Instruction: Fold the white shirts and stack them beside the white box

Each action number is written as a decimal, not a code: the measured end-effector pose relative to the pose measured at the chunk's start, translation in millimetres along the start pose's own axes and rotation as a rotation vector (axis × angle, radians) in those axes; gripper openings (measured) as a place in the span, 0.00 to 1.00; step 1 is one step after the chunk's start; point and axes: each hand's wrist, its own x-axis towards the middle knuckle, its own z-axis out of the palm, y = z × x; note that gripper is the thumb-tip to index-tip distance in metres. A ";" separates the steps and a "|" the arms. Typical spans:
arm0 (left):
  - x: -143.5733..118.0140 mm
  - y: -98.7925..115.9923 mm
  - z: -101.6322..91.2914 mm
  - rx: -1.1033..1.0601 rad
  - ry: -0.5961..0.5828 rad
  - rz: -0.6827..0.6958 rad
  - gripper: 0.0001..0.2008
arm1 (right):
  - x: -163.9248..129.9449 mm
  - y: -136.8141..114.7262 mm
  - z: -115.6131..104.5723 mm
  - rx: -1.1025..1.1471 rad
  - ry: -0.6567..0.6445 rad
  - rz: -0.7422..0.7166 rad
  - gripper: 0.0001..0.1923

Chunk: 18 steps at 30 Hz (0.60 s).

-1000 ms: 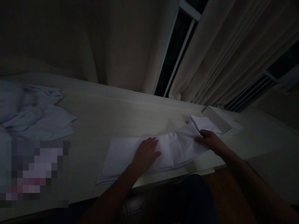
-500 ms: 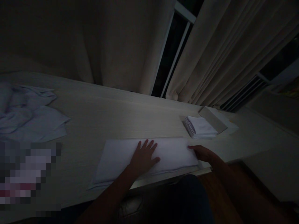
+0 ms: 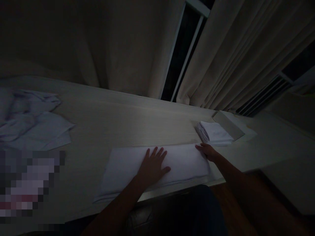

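No bin, tray or basket shows in this dim view; the cloths lie straight on the table (image 3: 103, 121), a long pale top with a fine lengthwise grain. Near its front edge lies a white cloth (image 3: 123, 167), folded into a long flat rectangle, smooth and matte, its layered edges showing at the near left corner. The left hand (image 3: 152, 165) rests flat on the middle of it, palm down, fingers spread and straight, gripping nothing. The right hand (image 3: 208, 151) sits at the cloth's far right corner, fingertips touching the edge; whether it pinches the fabric or only presses on it cannot be told in the dark. Just beyond that hand stands a small stack of folded white cloths (image 3: 215, 132), square and neat, its layered side facing left, touching a flat grey board (image 3: 230, 126) behind it. Far left lies a loose pile of crumpled pale cloths (image 3: 31, 121). Cream curtains (image 3: 233, 55) hang in soft pleats behind the table
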 end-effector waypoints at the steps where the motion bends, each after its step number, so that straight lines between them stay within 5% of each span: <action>1: 0.1 0.0 1.0 0.005 0.000 -0.009 0.38 | -0.6 1.9 0.1 -0.004 0.016 -0.017 0.29; 7: 0.2 1.3 5.6 0.022 0.009 -0.022 0.41 | -4.4 -20.2 -15.2 -0.137 0.104 -0.222 0.31; 13: 1.0 2.3 8.4 0.010 0.011 -0.057 0.46 | -24.9 -88.2 -37.0 -0.410 0.065 -0.440 0.27; 18: 2.8 -0.8 3.9 -0.037 -0.012 -0.065 0.49 | -63.4 -147.7 -33.6 -0.531 0.062 -0.587 0.18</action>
